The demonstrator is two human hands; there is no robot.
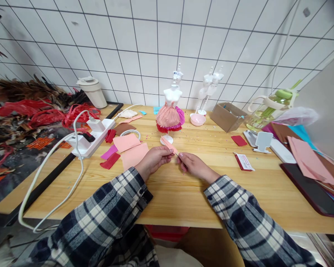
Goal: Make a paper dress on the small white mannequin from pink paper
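My left hand point(157, 158) is closed in a pinch on a narrow strip of salmon-pink crepe paper point(169, 144), which slants up and away from the fingertips. Just right of it, my right hand point(191, 164) is closed round a slim dark tool point(177, 154). Its tip meets the strip's lower end; the fingers hide the rest, so its kind is unclear. Behind the hands, a white mannequin figure point(172, 94) stands on a round base, wearing a ruffled pink, red and magenta skirt point(168, 116). Pink paper sheets point(135, 155) lie left of my left hand.
A roll of tape point(130, 133), red and magenta scraps and a power strip point(93, 139) with looping cables are on the left. Along the back are more mannequins point(210, 83), a pink bowl point(197, 119) and a cardboard box point(228, 116). A phone stand point(263, 141) and jug point(269, 109) stand right.
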